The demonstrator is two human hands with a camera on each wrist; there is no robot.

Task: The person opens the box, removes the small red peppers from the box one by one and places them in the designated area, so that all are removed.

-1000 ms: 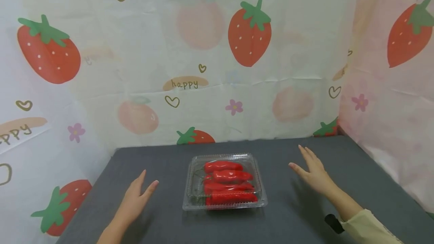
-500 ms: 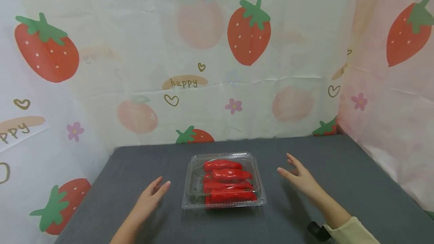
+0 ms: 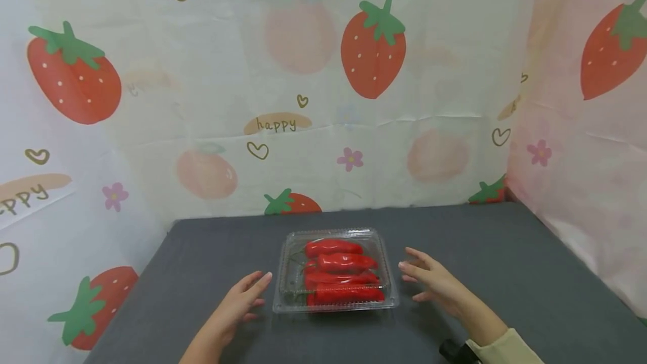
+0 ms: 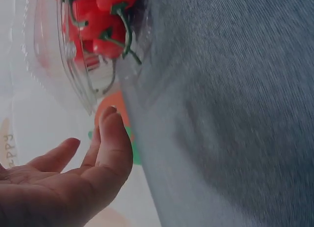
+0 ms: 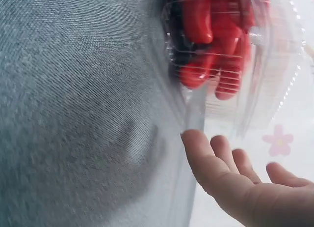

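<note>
A clear plastic clamshell box (image 3: 293, 251) with a closed lid stands on the dark grey table, and several red chili peppers (image 3: 343, 294) lie stacked inside. Green stems (image 4: 128, 33) show on their left ends in the left wrist view. My left hand (image 3: 235, 308) hovers just left of the box, its fingers loosely bent and holding nothing. On the other side, my right hand (image 3: 434, 282) is a short way from the box, fingers relaxed and spread. Neither hand touches the plastic. The right wrist view shows the pepper tips (image 5: 195, 74) through the ribbed side wall.
The grey tabletop (image 3: 217, 240) reaches back to a hanging cloth (image 3: 313, 173) printed with strawberries, hearts and flowers. More of that cloth hangs at the left and right sides. A black wrist device (image 3: 457, 351) sits by the right sleeve (image 3: 505, 347).
Both hands have moved inward toward the box, the left one rightward and the right one leftward and nearer me. Their fingers are somewhat more bent. The box has stayed in place.
</note>
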